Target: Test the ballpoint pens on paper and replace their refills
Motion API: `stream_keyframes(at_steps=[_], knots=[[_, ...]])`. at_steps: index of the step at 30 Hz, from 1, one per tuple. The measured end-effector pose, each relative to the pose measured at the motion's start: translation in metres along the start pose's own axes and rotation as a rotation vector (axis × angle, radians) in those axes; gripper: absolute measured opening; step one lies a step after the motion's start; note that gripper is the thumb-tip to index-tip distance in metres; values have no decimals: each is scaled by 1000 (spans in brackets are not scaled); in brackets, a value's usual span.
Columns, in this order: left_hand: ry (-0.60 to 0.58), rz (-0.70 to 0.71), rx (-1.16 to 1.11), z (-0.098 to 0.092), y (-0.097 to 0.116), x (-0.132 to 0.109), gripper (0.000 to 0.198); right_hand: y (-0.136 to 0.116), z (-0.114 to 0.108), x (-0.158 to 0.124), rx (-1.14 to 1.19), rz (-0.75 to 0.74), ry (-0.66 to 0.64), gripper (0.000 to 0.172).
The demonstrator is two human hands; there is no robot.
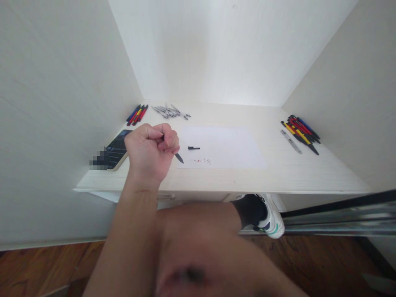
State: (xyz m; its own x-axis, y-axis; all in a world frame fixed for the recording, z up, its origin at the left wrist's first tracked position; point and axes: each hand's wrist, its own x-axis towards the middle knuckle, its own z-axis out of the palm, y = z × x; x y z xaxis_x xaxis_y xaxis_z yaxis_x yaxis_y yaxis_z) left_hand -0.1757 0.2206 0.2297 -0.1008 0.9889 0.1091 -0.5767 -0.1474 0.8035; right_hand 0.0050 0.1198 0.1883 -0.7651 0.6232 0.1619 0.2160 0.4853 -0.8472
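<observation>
My left hand (151, 150) is closed in a fist, palm side up, above the left edge of a white sheet of paper (232, 142). A black pen runs through the fist, and its dark tapered end (179, 158) sticks out on the right. On the paper lie a black pen cap (194, 148) and a row of small dark and red marks (199, 161). Low in the picture, a blurred skin-coloured shape with a dark spot seems to be my right hand (190, 258), close to the camera. Its fingers cannot be made out.
A phone (117, 150) lies left of my fist. Behind it are several coloured pens (137, 115) and a pile of clear pens (171, 111). More coloured pens (301, 130) and one clear pen (291, 141) lie right. Panels enclose the desktop; a shoe (274, 218) shows below its edge.
</observation>
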Motion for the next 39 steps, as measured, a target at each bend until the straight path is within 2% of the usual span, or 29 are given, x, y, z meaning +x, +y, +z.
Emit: stream_keyframes(at_steps=[4,6,8,11,15,24,31,39], knots=[[-7,-13,-7,2,-1,1,47,47,-42,16,-690,85,461,22],[-31,0,4,4,-3,2,45,65,-52,22,-822,63,446,26],[-36,6,-2,5,-5,3,44,75,-51,25,-863,59,378,31],[-2,11,-30,7,-10,4,43,76,-42,25,-885,86,296,36],[38,-16,-36,10,-14,6,48,72,-39,25,-898,123,255,39],[17,-25,-19,10,-17,10,49,73,-42,27,-888,134,250,39],[12,-122,4,11,-10,10,50,72,-42,27,-871,128,257,38],[28,-107,-10,12,-14,11,50,73,-42,26,-865,131,253,39]])
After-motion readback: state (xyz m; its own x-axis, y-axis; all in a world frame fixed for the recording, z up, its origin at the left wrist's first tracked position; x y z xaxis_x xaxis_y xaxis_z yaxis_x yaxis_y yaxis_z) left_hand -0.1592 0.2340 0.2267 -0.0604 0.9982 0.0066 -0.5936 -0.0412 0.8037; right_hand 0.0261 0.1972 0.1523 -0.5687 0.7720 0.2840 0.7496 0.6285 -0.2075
